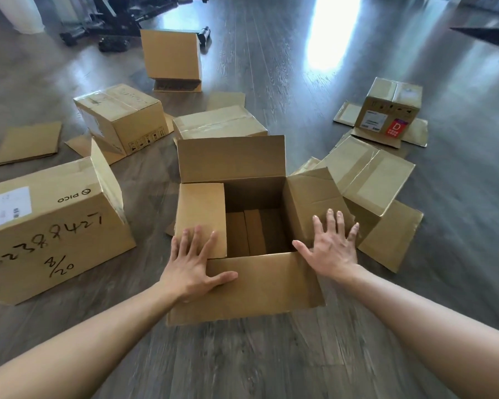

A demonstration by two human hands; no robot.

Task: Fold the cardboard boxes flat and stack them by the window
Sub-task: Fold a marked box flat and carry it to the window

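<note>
The PICO box (49, 226) is seen at far left on the floor (242, 355). The left hand (190, 266) is laid flat, fingers spread, on the open box (242, 286) at centre; the right hand (333, 246) is spread on its right flap (311, 197).

cardboard boxes (251, 226): 7 | loose flat cardboard sheet (28, 142): 1 | hands: 2 — left hand (192, 262), right hand (333, 246)

Ahead of you, dark wheeled equipment (118, 21) stands on the grey wood floor (271, 355), with a white column (18, 12) at far left.
</note>
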